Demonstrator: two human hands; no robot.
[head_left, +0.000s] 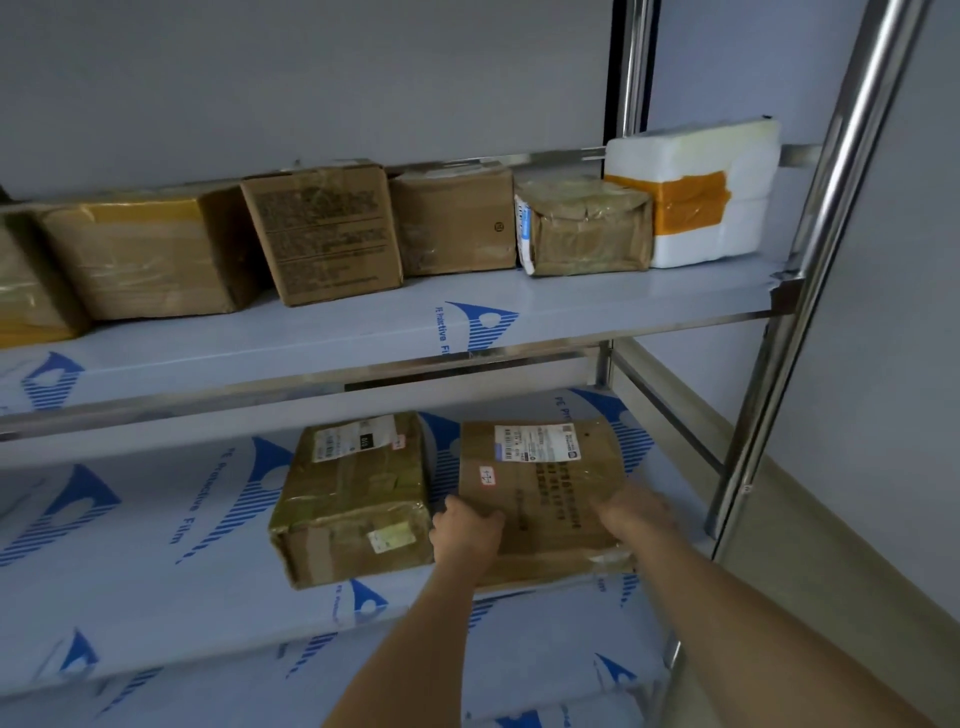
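Observation:
A flat brown cardboard parcel (545, 478) with a white shipping label lies on the middle shelf (156, 561) at the right. My left hand (465, 530) grips its near left corner, thumb on top and fingers down the side. On the parcel's near right top rests my right hand (636, 506), fingers spread forward and blurred. Just left of it sits a second taped cardboard box (353, 499) with labels, close to my left hand.
The upper shelf (363, 332) carries a row of taped cardboard boxes (322, 234) and a white foam box (696, 192) with orange tape at the right. A steel upright post (810, 270) stands at the right. Below is a lower shelf (208, 691) covered in blue-printed film.

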